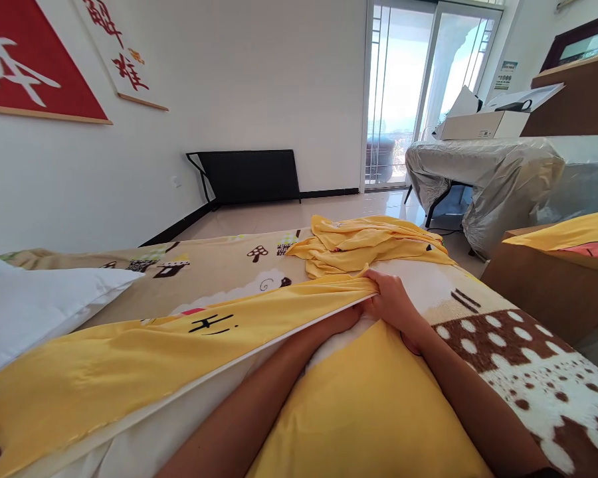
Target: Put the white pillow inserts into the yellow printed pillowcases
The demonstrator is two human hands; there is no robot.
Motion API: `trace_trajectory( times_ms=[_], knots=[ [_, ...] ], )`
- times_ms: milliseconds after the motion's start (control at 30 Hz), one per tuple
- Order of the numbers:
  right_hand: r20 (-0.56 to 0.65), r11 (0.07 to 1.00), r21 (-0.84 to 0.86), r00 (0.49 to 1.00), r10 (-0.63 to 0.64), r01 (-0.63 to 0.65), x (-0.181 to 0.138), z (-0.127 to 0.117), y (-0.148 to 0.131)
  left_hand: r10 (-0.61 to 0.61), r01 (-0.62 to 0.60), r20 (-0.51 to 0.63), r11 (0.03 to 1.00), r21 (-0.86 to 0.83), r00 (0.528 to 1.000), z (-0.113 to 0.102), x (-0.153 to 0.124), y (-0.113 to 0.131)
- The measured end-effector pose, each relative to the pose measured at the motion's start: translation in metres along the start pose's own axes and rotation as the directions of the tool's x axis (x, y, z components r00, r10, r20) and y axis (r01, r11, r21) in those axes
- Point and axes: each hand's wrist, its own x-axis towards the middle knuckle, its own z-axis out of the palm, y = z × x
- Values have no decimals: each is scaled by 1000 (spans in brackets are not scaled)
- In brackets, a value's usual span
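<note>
A yellow pillowcase [129,365] lies stretched across the bed in front of me, with a white pillow [144,431] showing under its open edge. My right hand [396,302] is closed on the gathered edge of the pillowcase at its far end. My left hand [341,320] reaches inside the opening beneath the fabric; its fingers are hidden. A yellow cushion-like bulk [373,411] sits between my forearms.
A crumpled yellow cloth [363,242] lies on the patterned bedspread [219,265] beyond my hands. Another white pillow [34,299] is at the left. A cardboard box [543,285] stands beside the bed at right, a plastic-covered table [503,172] behind it.
</note>
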Motion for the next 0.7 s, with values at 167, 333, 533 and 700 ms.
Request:
trace_trajectory(
  times_ms=[167, 333, 533, 700],
  knots=[
    [-11, 980, 192, 998, 61, -58, 3, 3, 5, 43, -50, 102, 996, 70, 994, -23, -8, 24],
    [-65, 959, 277, 995, 71, -51, 5, 4, 9, 110, -124, 123, 985, 116, 986, -40, -15, 47],
    [-169, 968, 245, 980, 105, -62, 1, 2, 4, 69, -72, 23, 984, 165, 997, -35, -22, 50],
    [-204, 971, 231, 973, 107, -58, 0, 2, 2, 35, -33, -8, 990, 137, 999, -30, -21, 44]
  ],
)
